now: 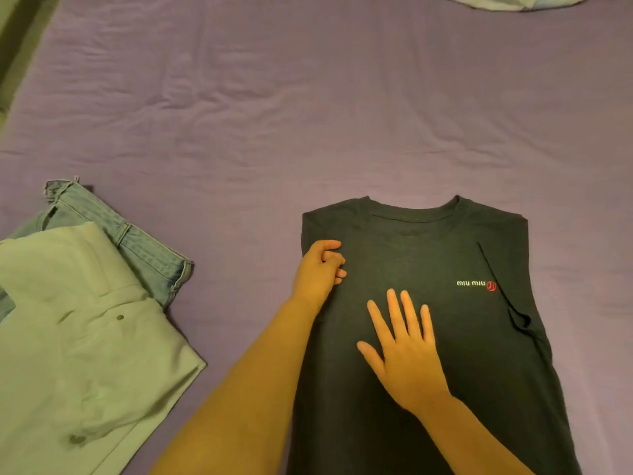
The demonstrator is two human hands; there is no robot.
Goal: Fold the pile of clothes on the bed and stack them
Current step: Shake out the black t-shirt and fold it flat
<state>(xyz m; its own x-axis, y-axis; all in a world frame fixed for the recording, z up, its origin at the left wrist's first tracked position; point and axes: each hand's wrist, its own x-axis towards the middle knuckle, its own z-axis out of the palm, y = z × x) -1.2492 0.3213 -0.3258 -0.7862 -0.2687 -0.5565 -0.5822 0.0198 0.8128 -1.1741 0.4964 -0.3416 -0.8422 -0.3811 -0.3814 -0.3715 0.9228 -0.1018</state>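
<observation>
Head view looks down on the bed (308, 97), its purple sheet wrinkled beyond both hands. Next in size, the dark T-shirt (428, 371) lies front up under the hands, collar away from the person, both sleeves already turned in so its sides run nearly straight. Off to the outside of the left hand, well apart from the shirt, a pale folded garment (85, 337) rests on folded jeans (137, 241), which looks like the stack in progress.

The left hand (320, 269) sits at the shirt's near-side shoulder edge, fingers curled in; it seems to pinch the folded edge, though the cloth between the fingers is not plainly seen. The right hand (404, 351) lies flat and spread on the chest, pressing, holding nothing.

To do this step well, I judge the flat palm should smooth outward from the centre toward the logo (476, 285) side, where a diagonal crease and puckered sleeve fold remain, while the other hand anchors its edge so the cloth does not drag.
</observation>
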